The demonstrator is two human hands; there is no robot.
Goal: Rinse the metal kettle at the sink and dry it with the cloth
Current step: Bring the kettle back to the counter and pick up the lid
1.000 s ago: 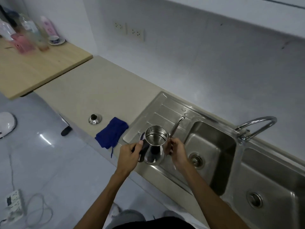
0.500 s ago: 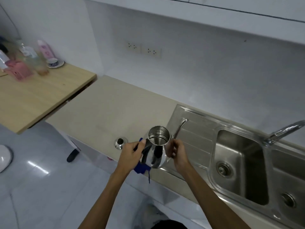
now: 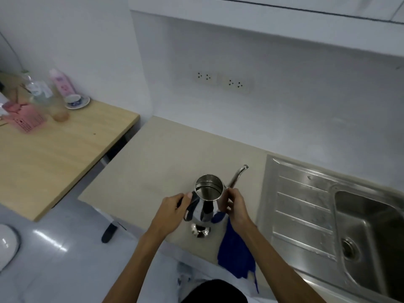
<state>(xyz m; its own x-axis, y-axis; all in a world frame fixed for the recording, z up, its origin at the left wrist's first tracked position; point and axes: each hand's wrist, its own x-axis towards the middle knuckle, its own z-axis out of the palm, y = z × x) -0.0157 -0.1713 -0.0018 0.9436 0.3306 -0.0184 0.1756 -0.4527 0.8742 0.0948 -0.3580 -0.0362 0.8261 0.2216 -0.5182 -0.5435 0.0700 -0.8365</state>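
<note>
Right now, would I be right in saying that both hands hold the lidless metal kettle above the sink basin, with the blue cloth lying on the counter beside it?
Not quite. The head view shows the left hand and right hand holding the lidless metal kettle above the beige counter, not the sink basin, which lies further right. The blue cloth does lie on the counter beside it.

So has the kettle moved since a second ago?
Yes. The kettle, in both hands, has shifted left off the sink's drainboard; it is now over the beige countertop.
</note>
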